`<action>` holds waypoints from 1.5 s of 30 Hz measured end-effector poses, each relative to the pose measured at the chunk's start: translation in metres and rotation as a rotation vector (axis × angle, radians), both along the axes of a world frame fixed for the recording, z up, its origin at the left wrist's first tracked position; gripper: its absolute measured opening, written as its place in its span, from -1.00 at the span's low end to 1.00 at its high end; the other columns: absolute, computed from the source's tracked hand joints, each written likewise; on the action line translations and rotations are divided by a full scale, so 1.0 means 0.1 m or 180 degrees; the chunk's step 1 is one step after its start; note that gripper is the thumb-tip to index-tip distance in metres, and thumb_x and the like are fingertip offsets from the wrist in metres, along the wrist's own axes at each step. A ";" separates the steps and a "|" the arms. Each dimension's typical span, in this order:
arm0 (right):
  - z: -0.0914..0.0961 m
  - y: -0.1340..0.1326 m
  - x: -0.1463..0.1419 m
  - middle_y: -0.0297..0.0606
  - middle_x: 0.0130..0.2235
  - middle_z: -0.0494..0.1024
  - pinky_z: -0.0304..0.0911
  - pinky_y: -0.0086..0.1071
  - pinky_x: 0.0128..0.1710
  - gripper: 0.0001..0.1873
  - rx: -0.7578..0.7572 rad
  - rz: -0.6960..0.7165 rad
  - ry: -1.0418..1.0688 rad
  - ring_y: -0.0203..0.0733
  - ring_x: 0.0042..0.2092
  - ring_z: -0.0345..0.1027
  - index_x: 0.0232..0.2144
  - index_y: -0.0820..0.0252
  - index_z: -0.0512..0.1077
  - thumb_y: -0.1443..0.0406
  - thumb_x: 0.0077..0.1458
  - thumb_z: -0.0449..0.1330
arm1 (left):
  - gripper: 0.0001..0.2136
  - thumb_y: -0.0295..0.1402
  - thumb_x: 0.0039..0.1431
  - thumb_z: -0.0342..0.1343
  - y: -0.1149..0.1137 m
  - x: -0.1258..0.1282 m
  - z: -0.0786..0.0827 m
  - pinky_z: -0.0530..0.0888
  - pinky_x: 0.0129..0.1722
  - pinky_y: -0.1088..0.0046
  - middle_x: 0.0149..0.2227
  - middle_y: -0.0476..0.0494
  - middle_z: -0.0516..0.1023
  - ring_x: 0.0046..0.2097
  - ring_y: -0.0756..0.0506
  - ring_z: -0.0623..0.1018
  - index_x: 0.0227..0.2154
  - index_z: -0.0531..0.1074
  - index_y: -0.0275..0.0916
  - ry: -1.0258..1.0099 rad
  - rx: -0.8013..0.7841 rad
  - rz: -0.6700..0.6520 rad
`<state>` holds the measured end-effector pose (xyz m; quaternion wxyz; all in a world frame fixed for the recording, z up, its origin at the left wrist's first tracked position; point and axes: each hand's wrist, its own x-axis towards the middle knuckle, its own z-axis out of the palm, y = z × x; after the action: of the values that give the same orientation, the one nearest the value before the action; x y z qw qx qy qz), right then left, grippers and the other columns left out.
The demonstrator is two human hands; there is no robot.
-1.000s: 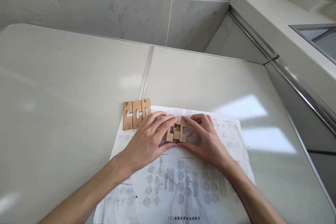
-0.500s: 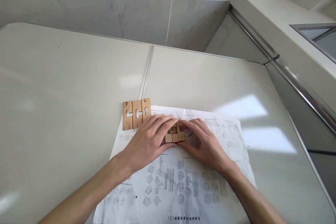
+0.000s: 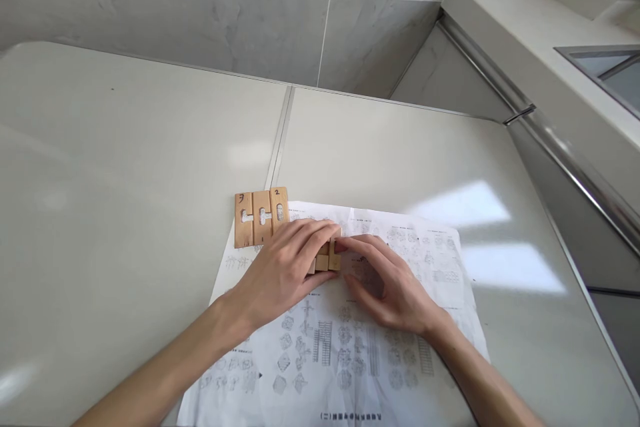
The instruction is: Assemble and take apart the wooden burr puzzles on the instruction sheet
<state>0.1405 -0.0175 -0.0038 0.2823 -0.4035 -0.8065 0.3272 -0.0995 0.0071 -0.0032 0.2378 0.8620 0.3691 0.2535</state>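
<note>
A small cluster of notched wooden puzzle pieces (image 3: 325,260) rests on a printed instruction sheet (image 3: 345,347). My left hand (image 3: 280,270) wraps over the cluster from the left, fingers curled on its top. From the right, my right hand (image 3: 387,283) pinches the same cluster with thumb and fingertips. Much of the cluster is hidden under the fingers. Three more wooden pieces (image 3: 261,217), numbered in pen and lying side by side, sit just beyond my left hand at the sheet's far left corner.
The sheet lies on a pale grey table (image 3: 125,167) with a seam (image 3: 279,140) running away from me. A grey tiled wall stands behind. To the right are a metal rail (image 3: 575,167) and a white ledge (image 3: 525,47).
Both hands have closed in over the wooden cluster, which has turned and shifted slightly left. Less of it shows now. The three numbered pieces have not moved.
</note>
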 end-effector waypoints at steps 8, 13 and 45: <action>-0.02 -0.01 -0.01 -0.08 0.24 0.50 0.50 0.06 0.17 -0.36 0.0017 -0.0014 -0.0034 0.06 0.24 0.44 0.40 -0.01 0.19 0.45 0.36 0.13 | -0.38 -0.26 0.32 0.35 0.04 -0.03 -0.03 0.53 0.21 -0.01 0.19 -0.23 0.55 0.22 -0.29 0.54 0.33 0.21 -0.11 0.0109 0.0165 0.0207; -0.07 -0.02 -0.02 -0.11 0.19 0.55 0.52 0.04 0.14 -0.44 0.0073 -0.0324 -0.0031 0.04 0.20 0.49 0.36 -0.03 0.24 0.44 0.40 0.11 | -0.41 -0.26 0.34 0.34 0.09 -0.06 -0.06 0.52 0.18 0.03 0.18 -0.23 0.56 0.20 -0.28 0.56 0.32 0.22 -0.11 0.0111 0.0321 0.0360; -0.08 0.02 -0.10 -0.29 -0.21 0.65 0.40 -0.19 -0.21 -0.73 0.0190 -0.0311 0.0185 -0.13 -0.21 0.48 -0.02 0.04 0.52 0.48 0.43 0.13 | -0.68 -0.15 0.60 -0.15 -0.18 0.13 0.14 0.46 -0.30 0.45 -0.33 -0.04 0.54 -0.34 0.00 0.49 -0.17 0.41 -0.20 -0.1368 -0.3004 -0.0289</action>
<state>0.1301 -0.0157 -0.0116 0.3331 -0.4242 -0.7867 0.3004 -0.0864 -0.0111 0.0110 0.6817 0.6046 0.3483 0.2201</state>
